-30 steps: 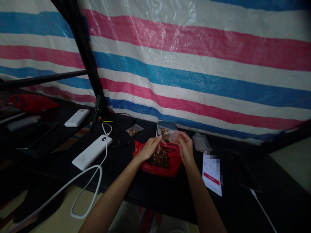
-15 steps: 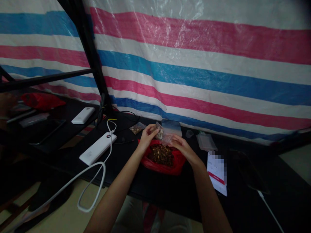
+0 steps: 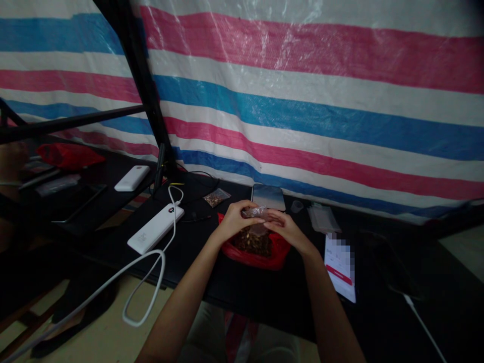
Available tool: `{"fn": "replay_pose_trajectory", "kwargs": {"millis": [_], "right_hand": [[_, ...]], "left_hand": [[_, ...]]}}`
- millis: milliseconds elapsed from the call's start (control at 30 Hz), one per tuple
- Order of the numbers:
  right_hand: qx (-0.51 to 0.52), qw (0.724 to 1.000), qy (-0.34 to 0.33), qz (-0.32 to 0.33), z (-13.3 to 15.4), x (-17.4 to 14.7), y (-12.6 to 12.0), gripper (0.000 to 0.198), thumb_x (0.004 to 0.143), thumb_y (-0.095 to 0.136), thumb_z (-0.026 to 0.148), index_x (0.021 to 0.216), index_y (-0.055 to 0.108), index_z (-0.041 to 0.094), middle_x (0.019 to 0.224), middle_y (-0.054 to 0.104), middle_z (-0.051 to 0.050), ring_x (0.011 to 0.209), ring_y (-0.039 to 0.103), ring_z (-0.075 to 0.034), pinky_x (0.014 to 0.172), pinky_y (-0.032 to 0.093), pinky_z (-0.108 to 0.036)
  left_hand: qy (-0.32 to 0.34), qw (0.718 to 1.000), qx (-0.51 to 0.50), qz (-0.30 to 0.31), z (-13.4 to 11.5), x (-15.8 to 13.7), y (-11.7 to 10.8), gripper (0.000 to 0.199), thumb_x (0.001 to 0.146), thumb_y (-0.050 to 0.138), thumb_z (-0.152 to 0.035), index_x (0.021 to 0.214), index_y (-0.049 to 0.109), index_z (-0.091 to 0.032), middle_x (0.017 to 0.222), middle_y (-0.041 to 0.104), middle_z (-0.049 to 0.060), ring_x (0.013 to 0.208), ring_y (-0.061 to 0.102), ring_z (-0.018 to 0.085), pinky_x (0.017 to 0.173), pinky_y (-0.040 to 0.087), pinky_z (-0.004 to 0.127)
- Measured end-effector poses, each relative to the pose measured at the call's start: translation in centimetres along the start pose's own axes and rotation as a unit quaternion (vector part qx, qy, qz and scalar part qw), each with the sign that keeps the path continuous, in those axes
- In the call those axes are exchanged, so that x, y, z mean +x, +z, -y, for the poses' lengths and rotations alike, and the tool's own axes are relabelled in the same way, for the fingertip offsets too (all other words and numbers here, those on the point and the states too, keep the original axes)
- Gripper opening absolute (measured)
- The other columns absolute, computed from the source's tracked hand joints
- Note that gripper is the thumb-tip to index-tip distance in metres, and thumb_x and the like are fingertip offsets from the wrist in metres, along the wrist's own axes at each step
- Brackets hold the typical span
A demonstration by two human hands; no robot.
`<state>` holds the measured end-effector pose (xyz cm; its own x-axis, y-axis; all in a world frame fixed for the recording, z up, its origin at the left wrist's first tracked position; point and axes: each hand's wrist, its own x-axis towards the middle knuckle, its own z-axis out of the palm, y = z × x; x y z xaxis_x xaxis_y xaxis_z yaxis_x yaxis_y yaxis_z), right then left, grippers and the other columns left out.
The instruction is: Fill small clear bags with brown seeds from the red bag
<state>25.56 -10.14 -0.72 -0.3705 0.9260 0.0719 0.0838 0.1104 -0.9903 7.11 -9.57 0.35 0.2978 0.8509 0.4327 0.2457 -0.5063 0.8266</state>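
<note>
Between my two hands is a small clear plastic bag (image 3: 256, 214), held over a red plastic bag (image 3: 278, 254). My left hand (image 3: 237, 220) pinches its left side, thumb and fingers closed. My right hand (image 3: 284, 228) grips the right side with bent fingers. What the clear bag holds is too blurred to tell. Brown, dried-looking pieces (image 3: 251, 241) fill the opened red bag right below my hands. Behind my left hand lies another small clear bag (image 3: 217, 197) with brownish pieces in it.
A white power bank (image 3: 155, 229) with a white cable lies left. Behind my hands rests a flat grey-blue device (image 3: 268, 196). To the right are a small clear cup (image 3: 297, 206), clear bags (image 3: 323, 219) and a lit phone (image 3: 340, 267). A person's hand (image 3: 13, 164) shows far left.
My hands have come closer together, and the clear bag between them is now more bunched and covered by my fingers. The view has shifted slightly.
</note>
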Motion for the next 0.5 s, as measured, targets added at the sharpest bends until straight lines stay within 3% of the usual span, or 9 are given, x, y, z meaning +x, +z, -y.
{"fn": "replay_pose_trajectory", "kwargs": {"millis": [300,500], "right_hand": [[0.000,1.000,0.008,0.013,-0.6,0.1,0.0,0.031,0.065,0.067,0.027,0.094,0.058,0.020,0.095,0.065,-0.003,0.085,0.062,-0.018,0.079,0.049,-0.033],[-0.022,0.999,-0.040,-0.007,0.6,-0.2,0.4,0.035,0.066,0.065,0.028,0.100,0.059,0.022,0.106,0.062,-0.003,0.097,0.058,-0.019,0.086,0.045,-0.033]], "left_hand": [[-0.002,0.998,-0.063,0.004,0.0,0.1,-0.4,0.032,0.066,0.066,-0.033,0.091,0.065,-0.014,0.087,0.063,0.007,0.071,0.054,0.014,0.060,0.039,0.022],[0.006,0.995,-0.102,0.009,-0.1,-0.1,-0.1,0.025,0.071,0.062,-0.031,0.087,0.068,-0.013,0.087,0.063,0.009,0.077,0.056,0.016,0.066,0.042,0.025]]}}
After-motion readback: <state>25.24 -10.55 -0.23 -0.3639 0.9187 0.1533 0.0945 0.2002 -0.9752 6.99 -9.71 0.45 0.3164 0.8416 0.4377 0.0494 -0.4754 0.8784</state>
